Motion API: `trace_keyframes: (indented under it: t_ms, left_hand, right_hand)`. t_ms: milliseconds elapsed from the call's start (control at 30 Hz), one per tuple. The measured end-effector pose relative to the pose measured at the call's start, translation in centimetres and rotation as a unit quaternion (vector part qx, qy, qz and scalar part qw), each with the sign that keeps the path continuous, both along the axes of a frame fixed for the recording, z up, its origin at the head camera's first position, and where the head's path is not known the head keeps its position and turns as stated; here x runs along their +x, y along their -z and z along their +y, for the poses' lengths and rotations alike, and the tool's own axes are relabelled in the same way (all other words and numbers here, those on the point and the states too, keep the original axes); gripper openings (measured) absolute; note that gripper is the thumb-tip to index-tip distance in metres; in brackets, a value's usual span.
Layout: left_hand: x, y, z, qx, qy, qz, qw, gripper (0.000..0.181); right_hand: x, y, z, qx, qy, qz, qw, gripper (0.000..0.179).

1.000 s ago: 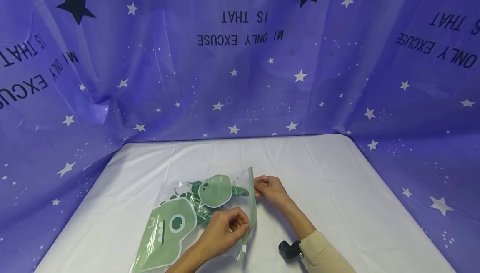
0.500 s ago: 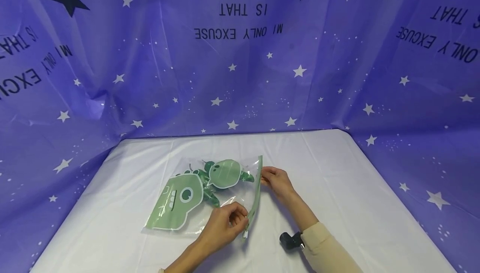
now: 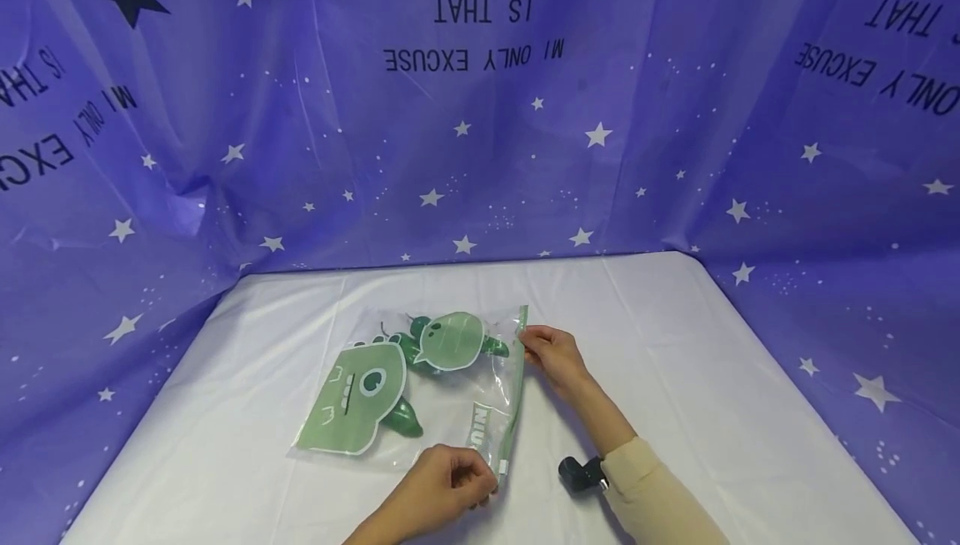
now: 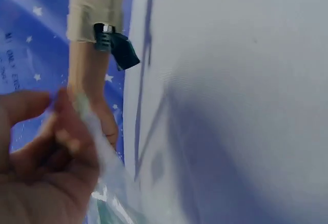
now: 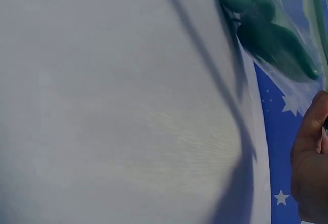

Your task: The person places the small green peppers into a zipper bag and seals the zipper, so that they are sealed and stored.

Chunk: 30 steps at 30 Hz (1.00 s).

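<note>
A clear zip bag (image 3: 360,412) with green cartoon dinosaur prints is held tilted over the table, its green zip strip (image 3: 514,395) on the right. Glossy green pepper-shaped pieces (image 3: 403,418) show inside it, one larger in the right wrist view as a dark green piece (image 5: 277,47). My right hand (image 3: 557,359) pinches the strip near its far end. Fingers curled, my left hand (image 3: 438,487) is at the near corner, just below the white slider (image 3: 503,467). In the left wrist view those fingers (image 4: 77,131) are blurred; I cannot tell whether they pinch the bag.
A white cloth covers the table (image 3: 637,395). A purple curtain (image 3: 510,153) with stars and lettering surrounds its back and sides. At the right sleeve's cuff sits a small black device (image 3: 579,473).
The bag has moved away from me and slightly right, and a lettered label now shows near its strip. My left hand has slid down past the slider. My right hand keeps its pinch.
</note>
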<state>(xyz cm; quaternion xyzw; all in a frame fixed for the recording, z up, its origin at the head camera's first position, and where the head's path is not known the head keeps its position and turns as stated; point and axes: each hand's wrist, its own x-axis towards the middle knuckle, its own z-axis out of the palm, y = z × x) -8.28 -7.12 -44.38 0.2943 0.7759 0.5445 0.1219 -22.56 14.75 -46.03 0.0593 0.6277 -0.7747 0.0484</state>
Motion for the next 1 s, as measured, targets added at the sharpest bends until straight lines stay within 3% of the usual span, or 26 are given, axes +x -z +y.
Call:
trace_keyframes:
  t_ms: [33,100,167,267,367,433,467,533,633,833,1000]
  left_hand:
    - [0.1,0.0,-0.2,0.001,0.015,-0.055,0.9984,0.017]
    - [0.0,0.2,-0.6,0.009,0.031,-0.155,0.9874,0.026]
    - [-0.2,0.7,-0.8,0.042,0.024,-0.252,0.9665,0.033]
    - [-0.5,1.4,-0.8,0.137,-0.019,-0.373,0.9172,0.042]
    - [-0.5,2.1,-0.3,0.241,-0.066,-0.441,0.8619,0.041]
    - [-0.4,2.4,0.3,0.286,-0.094,-0.454,0.8384,0.032]
    - [-0.4,2.6,0.7,0.299,-0.106,-0.454,0.8325,0.028]
    - [-0.4,2.9,1.4,0.313,-0.134,-0.447,0.8274,0.02]
    - [-0.7,3.3,2.1,0.318,-0.167,-0.429,0.8286,0.017]
    - [-1.7,3.5,3.0,0.326,-0.199,-0.379,0.8429,0.017]
    - [-2.2,3.8,3.6,0.311,-0.218,-0.355,0.8545,0.021]
  right_hand:
    - [-0.1,-0.1,0.1,-0.001,0.006,0.001,1.0,0.023]
    - [-0.4,-0.4,0.3,-0.013,0.019,0.0,0.9997,0.021]
    - [-0.6,-0.6,0.6,-0.029,0.029,0.002,0.9992,0.02]
    - [-0.9,-0.8,0.9,-0.052,0.039,-0.005,0.9978,0.019]
    - [-0.8,-0.9,1.1,-0.051,0.048,-0.017,0.9974,0.021]
    - [-0.7,-0.8,1.2,-0.058,0.051,-0.025,0.9967,0.025]
    - [-0.6,-0.8,1.3,-0.062,0.049,-0.027,0.9965,0.027]
    - [-0.4,-0.7,1.6,-0.062,0.038,-0.027,0.997,0.03]
    - [0.2,-0.4,1.9,-0.043,0.015,-0.03,0.9985,0.033]
    - [1.9,0.3,2.7,0.031,-0.062,-0.034,0.997,0.047]
    - [4.2,0.4,3.4,0.042,-0.15,-0.046,0.9867,0.059]
